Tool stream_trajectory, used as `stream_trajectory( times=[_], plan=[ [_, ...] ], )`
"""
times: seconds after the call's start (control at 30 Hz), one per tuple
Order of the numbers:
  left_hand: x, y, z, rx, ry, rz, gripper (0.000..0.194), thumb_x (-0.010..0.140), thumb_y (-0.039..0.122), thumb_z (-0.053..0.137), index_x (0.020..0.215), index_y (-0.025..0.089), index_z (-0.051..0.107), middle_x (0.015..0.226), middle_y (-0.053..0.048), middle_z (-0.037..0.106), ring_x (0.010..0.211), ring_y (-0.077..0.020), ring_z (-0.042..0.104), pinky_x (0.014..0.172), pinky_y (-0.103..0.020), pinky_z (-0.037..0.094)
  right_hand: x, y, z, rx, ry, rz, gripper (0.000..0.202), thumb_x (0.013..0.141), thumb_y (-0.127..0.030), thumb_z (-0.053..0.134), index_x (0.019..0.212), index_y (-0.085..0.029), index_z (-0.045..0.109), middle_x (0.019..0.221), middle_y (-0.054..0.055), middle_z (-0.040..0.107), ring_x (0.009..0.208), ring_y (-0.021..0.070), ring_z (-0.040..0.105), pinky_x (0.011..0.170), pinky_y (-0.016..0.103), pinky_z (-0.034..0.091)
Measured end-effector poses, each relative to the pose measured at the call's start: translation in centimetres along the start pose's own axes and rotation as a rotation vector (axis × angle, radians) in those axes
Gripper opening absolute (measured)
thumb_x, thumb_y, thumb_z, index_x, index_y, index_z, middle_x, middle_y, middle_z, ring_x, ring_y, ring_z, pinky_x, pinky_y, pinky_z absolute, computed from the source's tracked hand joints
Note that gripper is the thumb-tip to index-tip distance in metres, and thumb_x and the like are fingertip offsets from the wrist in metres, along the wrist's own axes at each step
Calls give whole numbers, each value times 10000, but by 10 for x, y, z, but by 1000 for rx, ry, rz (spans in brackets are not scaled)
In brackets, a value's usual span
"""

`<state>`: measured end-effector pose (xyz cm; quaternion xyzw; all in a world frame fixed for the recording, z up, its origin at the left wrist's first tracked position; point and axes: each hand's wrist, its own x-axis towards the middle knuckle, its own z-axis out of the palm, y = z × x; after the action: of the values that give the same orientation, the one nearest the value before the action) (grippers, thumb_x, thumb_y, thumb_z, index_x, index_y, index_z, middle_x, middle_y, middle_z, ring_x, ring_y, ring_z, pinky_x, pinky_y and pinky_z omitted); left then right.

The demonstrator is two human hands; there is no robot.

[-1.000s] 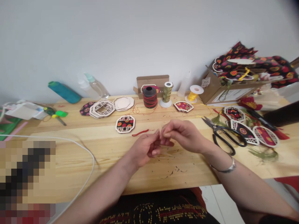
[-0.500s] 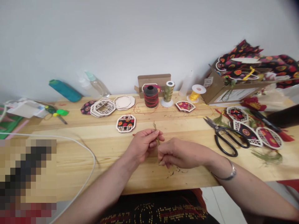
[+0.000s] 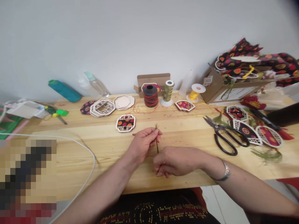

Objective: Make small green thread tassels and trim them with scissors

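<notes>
A thin bundle of olive-green threads (image 3: 157, 147) runs between my two hands above the table. Its frayed top end sticks out past the fingertips of my left hand (image 3: 146, 141), which pinches it near that end. Lower down and closer to me, my right hand (image 3: 171, 161) is closed around the threads, its fingers curled and partly hidden. Just beyond my left hand lies an octagonal framed piece with dark floral fabric (image 3: 125, 123). A bit of red cord shows beside my left hand.
Black-handled scissors (image 3: 225, 137) lie at right, beside several framed fabric pieces (image 3: 268, 136). Along the wall stand a red-and-black thread spool (image 3: 150, 97), a green spool (image 3: 168, 91), a yellow spool (image 3: 196, 92) and a cardboard box (image 3: 233, 91). A white cable (image 3: 93, 161) curves at left.
My right hand has moved down toward me along the threads, so a longer stretch shows between the hands. My left hand keeps its pinch near the top.
</notes>
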<state>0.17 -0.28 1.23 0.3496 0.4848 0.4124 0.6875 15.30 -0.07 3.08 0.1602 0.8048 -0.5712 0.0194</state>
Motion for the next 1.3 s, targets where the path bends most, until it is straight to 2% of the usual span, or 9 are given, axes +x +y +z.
stream_trajectory(
  times=[0.17,0.27,0.37,0.47,0.67,0.8,0.93,1.1,1.3],
  plan=[
    [-1,2,2,-83,-4,48,141,764,262,636,717,129,635,543,27,522,602,-86,522,687,-228,438,0,3,-1,-62,26,-2,176,806,-51,501,861,-113,657,744,22,678,630,64,588,577,167,441],
    [-2,5,4,-191,-12,6,152,756,282,647,732,139,605,522,55,469,527,-79,495,650,-269,475,-4,3,-4,-68,16,-46,183,805,-138,590,964,-105,673,798,49,696,668,78,598,605,174,445],
    [-2,7,4,-213,9,-28,169,737,283,668,738,130,595,522,66,441,416,-24,338,441,-164,345,-13,-4,-12,-49,3,-55,312,802,-267,634,1066,-102,654,792,58,694,637,86,599,598,182,447],
    [0,7,2,-194,35,-48,200,705,290,696,726,113,604,498,63,421,400,-7,260,384,-134,178,-26,-14,-23,-129,137,-33,278,855,-321,566,1035,-133,665,842,54,694,676,99,609,631,203,448],
    [-1,7,1,-168,63,-112,239,646,299,733,706,89,636,459,86,322,393,-3,205,386,-145,124,-62,-15,-32,-788,562,450,220,876,-267,490,957,-147,655,881,101,679,786,212,618,686,312,433],
    [-2,7,2,-167,78,-111,236,635,295,736,691,82,649,468,90,301,395,1,189,379,-146,121,-99,8,-19,-1026,669,754,196,868,-199,444,841,-124,623,781,124,649,695,223,614,622,320,439],
    [-2,6,2,-156,67,-111,224,657,305,715,699,93,657,470,91,291,387,-2,183,371,-152,119,-141,37,4,-1045,719,1008,192,844,-218,461,882,-102,610,819,171,646,746,275,626,631,353,464],
    [-2,5,2,-129,73,-107,249,656,335,718,726,101,669,473,87,304,389,-6,187,365,-155,130,-164,60,21,-915,756,1082,362,815,-297,494,1103,-91,572,979,196,634,817,308,636,697,401,497],
    [-3,4,4,-111,77,-101,264,666,343,719,776,107,678,466,96,279,388,-10,189,369,-159,135,-160,58,17,-841,799,1108,425,864,-315,435,1191,-65,542,1110,218,603,964,324,613,792,414,487]
  ],
)
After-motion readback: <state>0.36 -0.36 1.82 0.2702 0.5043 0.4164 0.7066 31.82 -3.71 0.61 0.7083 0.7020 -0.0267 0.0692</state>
